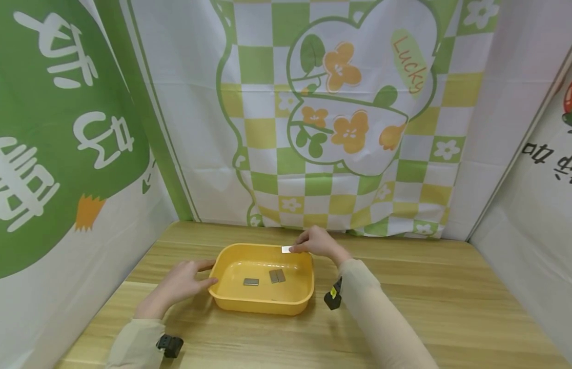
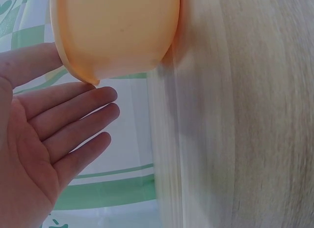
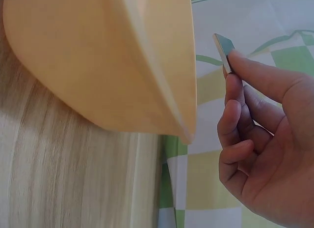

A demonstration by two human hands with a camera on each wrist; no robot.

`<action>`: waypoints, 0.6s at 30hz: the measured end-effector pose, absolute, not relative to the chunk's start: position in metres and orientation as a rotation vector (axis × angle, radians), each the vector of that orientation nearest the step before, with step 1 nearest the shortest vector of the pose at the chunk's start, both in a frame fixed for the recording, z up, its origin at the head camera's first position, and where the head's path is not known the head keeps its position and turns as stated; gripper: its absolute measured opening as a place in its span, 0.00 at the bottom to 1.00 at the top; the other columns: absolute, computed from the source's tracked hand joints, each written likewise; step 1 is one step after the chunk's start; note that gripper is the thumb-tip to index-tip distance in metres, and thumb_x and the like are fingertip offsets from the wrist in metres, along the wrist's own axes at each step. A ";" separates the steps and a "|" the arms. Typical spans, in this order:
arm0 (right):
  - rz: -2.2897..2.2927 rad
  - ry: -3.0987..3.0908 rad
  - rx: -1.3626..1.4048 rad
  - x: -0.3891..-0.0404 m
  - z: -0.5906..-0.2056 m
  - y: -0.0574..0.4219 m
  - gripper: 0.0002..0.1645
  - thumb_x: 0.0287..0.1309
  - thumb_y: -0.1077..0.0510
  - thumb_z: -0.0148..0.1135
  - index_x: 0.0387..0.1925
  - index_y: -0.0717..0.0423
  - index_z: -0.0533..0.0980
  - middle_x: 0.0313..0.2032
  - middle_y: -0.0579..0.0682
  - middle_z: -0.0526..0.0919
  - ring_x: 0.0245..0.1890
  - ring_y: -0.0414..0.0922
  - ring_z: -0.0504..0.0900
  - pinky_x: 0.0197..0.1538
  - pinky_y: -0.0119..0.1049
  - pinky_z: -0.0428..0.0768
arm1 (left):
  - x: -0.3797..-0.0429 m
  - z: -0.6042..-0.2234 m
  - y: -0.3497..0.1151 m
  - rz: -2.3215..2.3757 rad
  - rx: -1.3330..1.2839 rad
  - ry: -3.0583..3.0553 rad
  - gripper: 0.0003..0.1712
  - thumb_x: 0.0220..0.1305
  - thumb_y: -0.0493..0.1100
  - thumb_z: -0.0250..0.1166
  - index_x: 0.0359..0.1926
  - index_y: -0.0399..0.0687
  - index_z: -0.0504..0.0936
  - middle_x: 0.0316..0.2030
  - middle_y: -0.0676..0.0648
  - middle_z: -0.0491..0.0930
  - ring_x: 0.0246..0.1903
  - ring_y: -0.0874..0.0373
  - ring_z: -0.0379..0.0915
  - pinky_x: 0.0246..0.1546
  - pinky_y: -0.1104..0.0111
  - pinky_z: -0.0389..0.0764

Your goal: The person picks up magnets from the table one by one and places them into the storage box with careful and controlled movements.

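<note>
A yellow plastic basin stands on the table. My left hand is at its left end, thumb and forefinger touching the rim; in the left wrist view the other fingers of that hand extend nearly straight beside the basin wall. Above the far right rim, my right hand pinches a small flat silvery metal block between thumb and fingertips. The right wrist view shows the block edge-on, apart from the basin. Inside lie one grey metal block and two more blocks side by side.
The wood-grain table extends around the basin. A green and white checked cloth hangs behind it, with printed sheets at the left and right. Black wrist cameras sit on both sleeves.
</note>
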State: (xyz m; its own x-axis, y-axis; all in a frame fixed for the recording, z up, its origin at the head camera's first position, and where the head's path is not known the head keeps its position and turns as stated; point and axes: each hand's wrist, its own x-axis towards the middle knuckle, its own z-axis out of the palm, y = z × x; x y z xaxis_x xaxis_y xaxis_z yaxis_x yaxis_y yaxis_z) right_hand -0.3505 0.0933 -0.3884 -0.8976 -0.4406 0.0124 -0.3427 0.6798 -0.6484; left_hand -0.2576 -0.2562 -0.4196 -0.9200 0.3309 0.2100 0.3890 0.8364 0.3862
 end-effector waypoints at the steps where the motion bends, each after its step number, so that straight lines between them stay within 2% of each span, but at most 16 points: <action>1: -1.011 2.743 -0.647 -0.350 -0.388 0.092 0.11 0.52 0.47 0.68 0.33 0.49 0.86 0.37 0.45 0.85 0.34 0.39 0.81 0.38 0.33 0.81 | -0.258 -0.419 -0.256 -0.649 -0.568 -2.880 0.29 0.59 0.49 0.66 0.56 0.35 0.76 0.52 0.36 0.79 0.53 0.38 0.75 0.54 0.45 0.74; 8: -0.997 2.714 -0.685 -0.350 -0.384 0.084 0.11 0.53 0.48 0.68 0.32 0.49 0.86 0.31 0.44 0.87 0.34 0.41 0.83 0.36 0.32 0.81 | -0.257 -0.419 -0.256 -0.650 -0.567 -2.882 0.29 0.59 0.49 0.66 0.56 0.35 0.76 0.52 0.36 0.79 0.52 0.38 0.75 0.54 0.45 0.74; 18: -0.984 2.678 -0.689 -0.351 -0.385 0.072 0.12 0.52 0.48 0.69 0.33 0.51 0.86 0.30 0.45 0.87 0.33 0.40 0.82 0.38 0.33 0.81 | -0.257 -0.419 -0.256 -0.656 -0.567 -2.890 0.29 0.59 0.49 0.66 0.56 0.35 0.76 0.52 0.36 0.80 0.52 0.38 0.75 0.53 0.45 0.74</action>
